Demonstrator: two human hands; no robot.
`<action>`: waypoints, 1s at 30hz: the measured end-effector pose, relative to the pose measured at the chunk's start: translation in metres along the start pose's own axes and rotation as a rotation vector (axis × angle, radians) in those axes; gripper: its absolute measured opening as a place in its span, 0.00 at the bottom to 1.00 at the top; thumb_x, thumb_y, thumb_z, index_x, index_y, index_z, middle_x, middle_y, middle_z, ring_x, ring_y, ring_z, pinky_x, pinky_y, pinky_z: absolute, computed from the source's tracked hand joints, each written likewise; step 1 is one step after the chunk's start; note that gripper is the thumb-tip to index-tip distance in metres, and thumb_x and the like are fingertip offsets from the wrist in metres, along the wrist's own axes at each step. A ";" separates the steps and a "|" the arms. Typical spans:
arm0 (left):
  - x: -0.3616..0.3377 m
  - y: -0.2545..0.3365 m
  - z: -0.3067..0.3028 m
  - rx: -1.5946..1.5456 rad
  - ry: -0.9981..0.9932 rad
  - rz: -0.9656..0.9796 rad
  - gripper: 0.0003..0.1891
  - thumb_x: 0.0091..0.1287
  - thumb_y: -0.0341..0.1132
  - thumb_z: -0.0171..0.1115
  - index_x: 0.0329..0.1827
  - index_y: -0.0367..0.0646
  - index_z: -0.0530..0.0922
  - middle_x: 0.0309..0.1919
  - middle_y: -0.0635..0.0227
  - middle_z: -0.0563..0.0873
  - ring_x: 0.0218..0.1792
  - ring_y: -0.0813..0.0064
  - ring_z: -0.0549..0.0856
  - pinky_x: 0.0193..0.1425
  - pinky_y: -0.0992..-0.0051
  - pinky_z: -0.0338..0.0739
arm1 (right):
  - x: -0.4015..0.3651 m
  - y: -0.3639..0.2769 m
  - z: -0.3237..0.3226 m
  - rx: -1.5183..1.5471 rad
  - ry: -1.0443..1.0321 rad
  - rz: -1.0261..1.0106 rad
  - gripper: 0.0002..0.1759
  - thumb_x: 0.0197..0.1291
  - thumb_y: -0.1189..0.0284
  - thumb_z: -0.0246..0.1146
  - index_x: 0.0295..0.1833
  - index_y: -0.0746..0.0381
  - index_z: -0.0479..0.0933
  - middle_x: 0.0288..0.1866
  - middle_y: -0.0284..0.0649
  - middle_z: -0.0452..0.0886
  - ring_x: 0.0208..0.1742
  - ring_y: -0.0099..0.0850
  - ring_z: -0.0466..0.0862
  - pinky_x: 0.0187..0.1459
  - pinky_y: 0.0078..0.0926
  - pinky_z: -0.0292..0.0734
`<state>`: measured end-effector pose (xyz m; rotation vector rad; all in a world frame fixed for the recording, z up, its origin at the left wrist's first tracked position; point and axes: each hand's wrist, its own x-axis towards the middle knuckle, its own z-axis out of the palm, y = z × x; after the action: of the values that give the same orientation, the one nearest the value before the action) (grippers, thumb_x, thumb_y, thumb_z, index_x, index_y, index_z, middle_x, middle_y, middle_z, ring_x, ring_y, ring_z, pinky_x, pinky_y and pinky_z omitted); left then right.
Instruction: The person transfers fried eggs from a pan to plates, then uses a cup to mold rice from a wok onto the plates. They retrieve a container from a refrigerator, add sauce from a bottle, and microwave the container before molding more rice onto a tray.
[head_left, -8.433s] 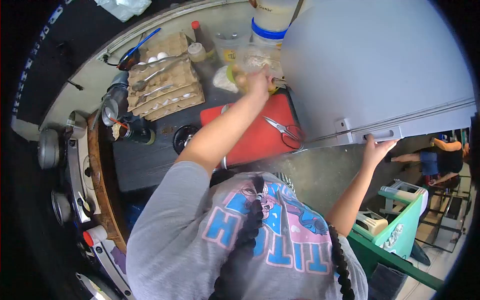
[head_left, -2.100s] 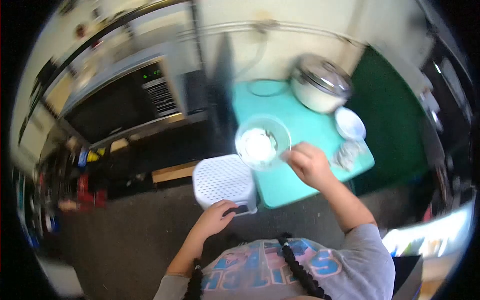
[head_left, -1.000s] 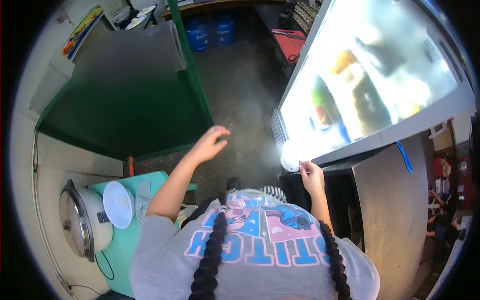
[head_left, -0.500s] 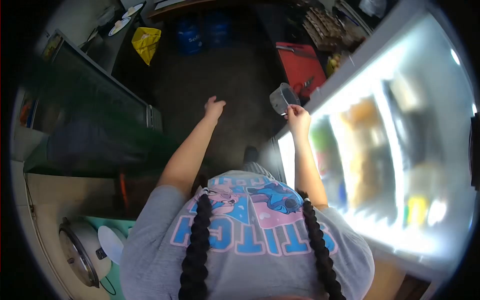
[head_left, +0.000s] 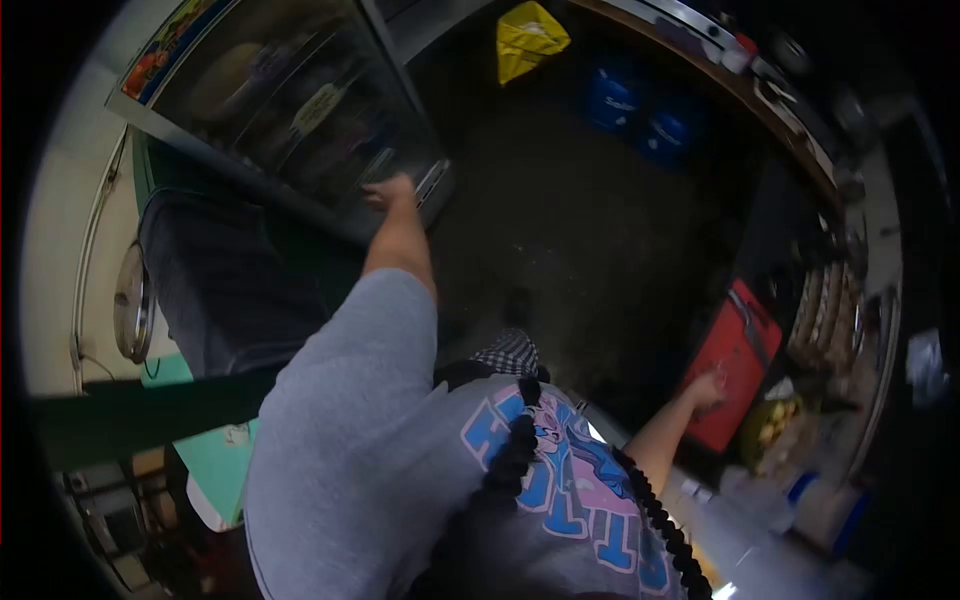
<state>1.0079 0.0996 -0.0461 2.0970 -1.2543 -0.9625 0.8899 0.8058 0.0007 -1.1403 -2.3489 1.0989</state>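
My left hand (head_left: 392, 190) is raised in front of the glass-door cooler (head_left: 290, 110), near the lower corner of its door. Its fingers look apart, with nothing seen in them. Over the edge of the red cutting board (head_left: 735, 350) is my right hand (head_left: 708, 390), smeared by motion. Whether it still holds the clear cup cannot be made out. A knife (head_left: 750, 325) lies on the board.
Blue water jugs (head_left: 612, 100) and a yellow bag (head_left: 528, 42) stand at the far side of the floor. Egg trays (head_left: 825, 315) and a bowl of produce (head_left: 775, 425) are right of the board. A dark cloth-covered object (head_left: 215, 280) is at left.
The view has swung left, and the bright open fridge is mostly out of it. My left hand is now by the cooler. My right hand is now at the red board; the clear cup is no longer distinct.
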 end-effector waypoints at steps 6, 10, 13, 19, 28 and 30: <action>0.211 0.178 -0.046 -0.387 0.536 0.064 0.46 0.68 0.58 0.52 0.76 0.30 0.48 0.74 0.37 0.53 0.72 0.41 0.62 0.73 0.52 0.61 | -0.122 -0.060 0.123 0.411 -0.293 -0.439 0.25 0.60 0.81 0.61 0.64 0.68 0.71 0.47 0.42 0.80 0.40 0.28 0.75 0.44 0.23 0.73; 0.259 0.191 -0.105 -0.587 0.657 -0.168 0.43 0.69 0.61 0.50 0.71 0.28 0.58 0.68 0.39 0.65 0.67 0.42 0.69 0.69 0.51 0.66 | -0.160 -0.083 0.188 0.121 -0.756 -0.665 0.23 0.60 0.82 0.60 0.62 0.61 0.74 0.30 0.27 0.70 0.31 0.17 0.69 0.34 0.16 0.67; 0.265 0.159 -0.111 -0.399 0.620 -0.066 0.43 0.68 0.64 0.49 0.67 0.28 0.66 0.63 0.41 0.72 0.64 0.44 0.72 0.67 0.52 0.68 | -0.163 -0.103 0.228 0.064 -0.856 -0.724 0.24 0.60 0.82 0.60 0.62 0.60 0.74 0.31 0.28 0.72 0.30 0.17 0.70 0.33 0.16 0.68; 0.268 0.139 -0.119 -0.233 0.627 0.105 0.39 0.67 0.66 0.50 0.53 0.31 0.76 0.54 0.45 0.79 0.57 0.45 0.77 0.62 0.55 0.68 | -0.154 -0.166 0.284 0.036 -0.963 -0.731 0.27 0.54 0.85 0.61 0.62 0.62 0.74 0.40 0.33 0.77 0.37 0.22 0.76 0.36 0.19 0.71; 0.118 0.052 -0.091 -0.788 0.740 0.129 0.34 0.76 0.59 0.39 0.27 0.34 0.75 0.22 0.60 0.78 0.29 0.60 0.79 0.38 0.61 0.72 | -0.220 -0.287 0.368 0.112 -1.395 -0.922 0.19 0.61 0.80 0.61 0.59 0.62 0.77 0.47 0.36 0.81 0.41 0.23 0.80 0.46 0.23 0.77; 0.082 0.028 -0.084 -1.098 0.453 0.019 0.35 0.76 0.60 0.38 0.17 0.40 0.68 0.14 0.68 0.70 0.20 0.68 0.73 0.30 0.67 0.68 | -0.240 -0.314 0.385 0.087 -1.596 -0.995 0.19 0.63 0.79 0.62 0.60 0.61 0.76 0.51 0.34 0.81 0.40 0.23 0.80 0.45 0.22 0.77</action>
<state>1.0856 0.0191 0.0007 1.2854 -0.3370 -0.8108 0.6605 0.3037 -0.0047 1.5000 -2.9027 1.8090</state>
